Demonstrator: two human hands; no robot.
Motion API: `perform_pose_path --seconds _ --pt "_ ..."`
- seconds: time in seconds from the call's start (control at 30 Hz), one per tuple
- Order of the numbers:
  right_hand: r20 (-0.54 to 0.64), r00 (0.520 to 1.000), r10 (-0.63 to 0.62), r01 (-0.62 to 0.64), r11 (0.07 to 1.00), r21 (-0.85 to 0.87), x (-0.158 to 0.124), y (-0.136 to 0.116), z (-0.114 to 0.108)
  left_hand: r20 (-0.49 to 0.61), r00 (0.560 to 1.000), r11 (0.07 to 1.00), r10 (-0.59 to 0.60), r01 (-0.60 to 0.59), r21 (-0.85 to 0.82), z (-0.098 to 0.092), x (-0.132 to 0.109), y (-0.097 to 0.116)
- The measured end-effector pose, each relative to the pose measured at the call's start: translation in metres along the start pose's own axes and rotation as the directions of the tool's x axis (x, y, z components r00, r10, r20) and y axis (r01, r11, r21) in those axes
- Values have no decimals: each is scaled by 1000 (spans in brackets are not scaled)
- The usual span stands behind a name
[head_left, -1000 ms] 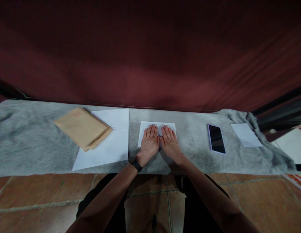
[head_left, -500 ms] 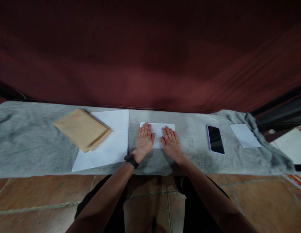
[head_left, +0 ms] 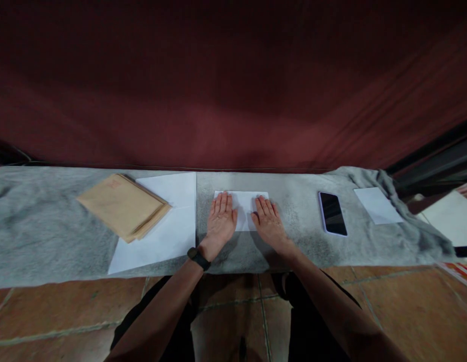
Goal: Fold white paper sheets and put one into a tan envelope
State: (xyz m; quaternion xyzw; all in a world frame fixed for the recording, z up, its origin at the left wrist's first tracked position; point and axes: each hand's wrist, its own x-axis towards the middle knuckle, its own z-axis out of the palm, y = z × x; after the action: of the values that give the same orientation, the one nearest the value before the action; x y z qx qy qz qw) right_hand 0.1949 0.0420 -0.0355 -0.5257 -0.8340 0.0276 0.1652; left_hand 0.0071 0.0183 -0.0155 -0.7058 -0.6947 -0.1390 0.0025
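A small folded white paper (head_left: 244, 207) lies in the middle of the grey cloth-covered bench (head_left: 44, 226). My left hand (head_left: 219, 222) lies flat on its left part, fingers stretched out and together. My right hand (head_left: 269, 222) lies flat on its right part, fingers slightly spread. A strip of paper shows between the two hands. A black band (head_left: 197, 258) sits on my left wrist.
To the left, a stack of brown envelopes (head_left: 122, 205) rests on large white sheets (head_left: 166, 227). To the right lie a dark phone (head_left: 332, 213) and a small white paper (head_left: 377, 205). A dark red curtain (head_left: 233, 90) hangs behind the bench. Tiled floor (head_left: 60, 311) is below.
My hands were side by side over the middle of the paper; they have slid apart toward its left and right ends, and the paper looks flatter.
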Motion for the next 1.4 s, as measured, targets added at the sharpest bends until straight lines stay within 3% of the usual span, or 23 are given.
perform_pose_path --seconds 0.1,0.17,0.4,0.67,0.87,1.03,1.13,1.2,1.3,1.4 --pt "65 995 -77 75 997 37 5 -12 1 44 990 990 136 -134 -50 2 -1 14" --pt "94 991 -96 93 995 44 10 -18 3 73 985 987 154 -149 -68 4 1 18" --pt "45 999 -31 30 999 23 28 -17 11 76 994 997 73 -70 -31 11 16 8" --pt "-27 999 23 -24 998 -49 30 -1 13 -7 999 998 -43 44 45 12 13 -9" --pt "-58 997 58 -63 994 -89 26 8 15 -3 983 983 -183 183 34 -10 12 -19" --pt "-60 994 88 -94 991 -96 24 6 17 79 952 930 -297 307 -200 -27 14 -30" --pt "-43 993 112 -115 991 -63 26 3 13 153 911 780 -382 407 -475 -25 19 -35" --pt "-11 995 98 -98 995 -3 25 -2 8 214 878 562 -428 444 -698 -24 23 -36" --pt "58 997 -59 50 987 151 20 -20 -3 271 828 177 -491 400 -899 -31 28 -35" --pt "74 965 -252 225 938 262 12 -42 -13 294 818 -35 -494 319 -947 -48 28 -28"
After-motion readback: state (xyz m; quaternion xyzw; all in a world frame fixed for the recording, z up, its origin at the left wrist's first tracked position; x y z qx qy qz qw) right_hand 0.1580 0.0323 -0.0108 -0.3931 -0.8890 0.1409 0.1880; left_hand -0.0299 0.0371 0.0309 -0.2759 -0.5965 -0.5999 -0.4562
